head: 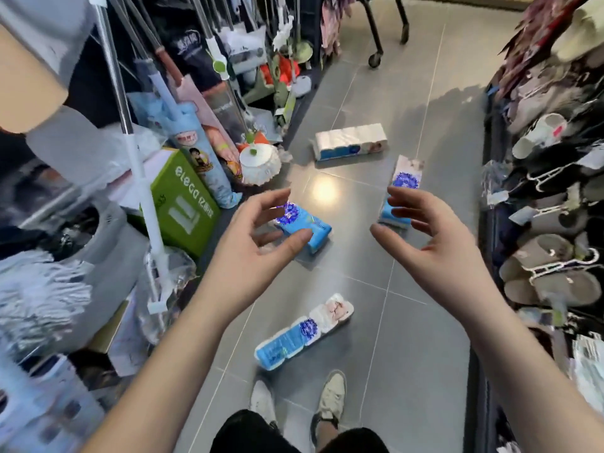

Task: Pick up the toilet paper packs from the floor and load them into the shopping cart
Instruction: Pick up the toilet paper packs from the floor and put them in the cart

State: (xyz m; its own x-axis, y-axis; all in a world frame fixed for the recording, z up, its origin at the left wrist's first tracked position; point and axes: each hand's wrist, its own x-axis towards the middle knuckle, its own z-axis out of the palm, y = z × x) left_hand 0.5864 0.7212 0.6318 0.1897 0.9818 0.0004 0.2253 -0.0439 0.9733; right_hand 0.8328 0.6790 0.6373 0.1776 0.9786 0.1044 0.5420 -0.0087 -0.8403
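Observation:
Several blue-and-white toilet paper packs lie on the grey tiled floor. One pack (305, 330) lies just ahead of my shoes. A second pack (310, 223) shows partly behind my left hand (258, 237). A third pack (403, 188) lies lengthwise behind my right hand (434, 237). The farthest pack (351, 142) lies crosswise up the aisle. Both hands hover above the floor with fingers spread and loosely bent, palms facing each other, holding nothing. The legs and caster wheel of a wheeled frame (376, 58), maybe the cart, show at the top.
Mops, poles and a green box (183, 204) crowd the left side of the aisle. A rack of slippers (549, 263) lines the right side. My shoes (330, 397) stand at the bottom. The grey floor (408, 338) runs between the two sides.

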